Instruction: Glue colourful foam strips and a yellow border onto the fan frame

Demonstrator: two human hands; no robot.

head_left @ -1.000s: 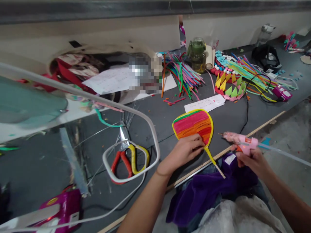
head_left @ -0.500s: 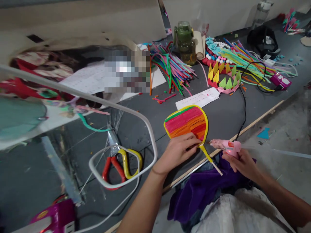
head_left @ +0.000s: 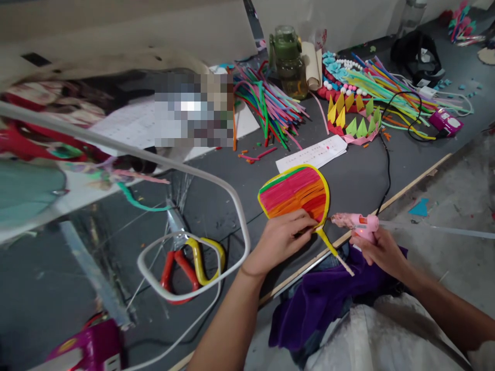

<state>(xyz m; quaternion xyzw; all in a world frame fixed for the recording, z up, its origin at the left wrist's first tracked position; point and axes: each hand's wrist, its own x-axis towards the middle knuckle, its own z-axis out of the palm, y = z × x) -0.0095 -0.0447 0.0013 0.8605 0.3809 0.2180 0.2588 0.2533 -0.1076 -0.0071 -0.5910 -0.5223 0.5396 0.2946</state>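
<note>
A hand fan (head_left: 297, 191) with pink, orange, red and green strips and a yellow rim lies over the table's front edge. Its yellow-wrapped handle ends in a bare stick and points down to the right. My left hand (head_left: 286, 238) is closed on the fan's lower part, fingertips where face and handle meet. In my right hand (head_left: 377, 250) is a pink glue gun (head_left: 365, 225), gripped by its handle. The nozzle points left, close to the fan's base but apart from it. A clear glue stick (head_left: 436, 228) juts from its back.
Scissors (head_left: 192, 265) with red and yellow handles lie at left beneath a white looped tube (head_left: 245, 226). Farther back are a paper crown (head_left: 358, 128), a note (head_left: 311, 153), pipe cleaners (head_left: 273, 105) and a green bottle (head_left: 289, 64). A black cord (head_left: 388, 178) crosses the table edge.
The glue gun has turned slightly in my right hand and shows more of its side. My left hand stays on the fan. The whole view has shifted a little.
</note>
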